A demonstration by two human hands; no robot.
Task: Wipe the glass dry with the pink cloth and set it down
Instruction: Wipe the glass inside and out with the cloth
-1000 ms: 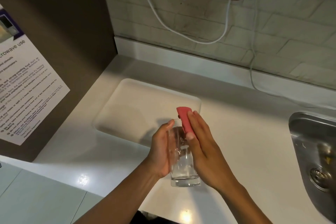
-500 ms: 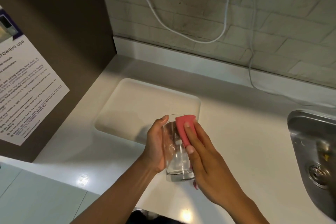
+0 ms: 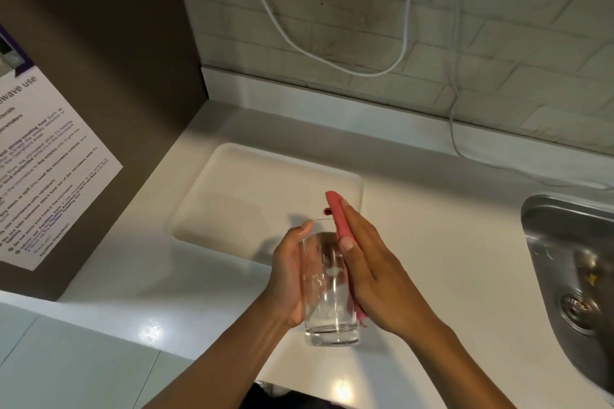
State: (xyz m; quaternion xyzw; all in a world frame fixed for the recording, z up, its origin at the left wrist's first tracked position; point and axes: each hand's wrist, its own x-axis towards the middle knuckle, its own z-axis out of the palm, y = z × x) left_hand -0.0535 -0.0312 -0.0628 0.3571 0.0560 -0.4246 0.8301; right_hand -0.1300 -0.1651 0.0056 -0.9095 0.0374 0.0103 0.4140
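A clear drinking glass (image 3: pixel 327 302) is held upright above the white counter, its rim toward the wall. My left hand (image 3: pixel 289 272) grips its left side, thumb near the rim. My right hand (image 3: pixel 375 266) lies flat against the glass's right side and presses the pink cloth (image 3: pixel 337 214) onto it. The cloth sticks out past my fingertips above the rim, and a bit of it shows below my palm near the glass's base. Most of the cloth is hidden under my right hand.
A white tray (image 3: pixel 232 189) lies on the counter (image 3: pixel 448 242) just beyond the glass. A steel sink (image 3: pixel 571 262) is at the right edge. A brown panel with a printed notice (image 3: pixel 43 156) stands at the left. Cables (image 3: pixel 455 129) hang down the tiled wall.
My right hand slid the cloth from the glass's front face up along its right side, so the cloth now pokes above the rim. The glass sits slightly lower and nearer me.
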